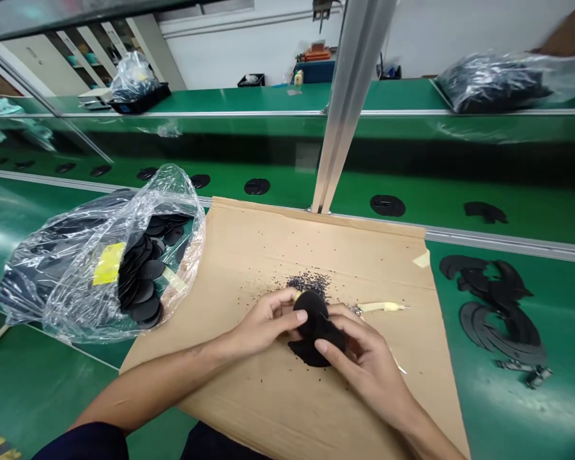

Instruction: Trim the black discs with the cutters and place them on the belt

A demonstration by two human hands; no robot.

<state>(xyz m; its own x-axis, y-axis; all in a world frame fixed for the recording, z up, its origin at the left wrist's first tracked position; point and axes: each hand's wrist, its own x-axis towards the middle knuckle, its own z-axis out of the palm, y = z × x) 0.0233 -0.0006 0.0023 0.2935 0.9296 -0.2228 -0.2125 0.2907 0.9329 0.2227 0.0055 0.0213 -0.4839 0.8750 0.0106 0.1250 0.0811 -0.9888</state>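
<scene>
Above the cardboard sheet (249,255), my left hand (271,322) grips a round flat black disc (311,308), its thumb on the near face. My right hand (367,354) is closed around a curved black piece (309,353) that overlaps the disc; whether the two are joined I cannot tell. Just beyond the disc lies a heap of tiny black bits (309,280), with more scattered around. A tool with pale yellow handles (383,306) rests on the cardboard beyond my right hand, which partly hides it.
On the left, a clear plastic bag (76,255) spills black discs (144,291). Curved black pieces (503,313) and small metal parts (527,372) lie at right. Behind, spaced discs (257,186) sit on a green belt (297,191); a metal post (347,108) rises there.
</scene>
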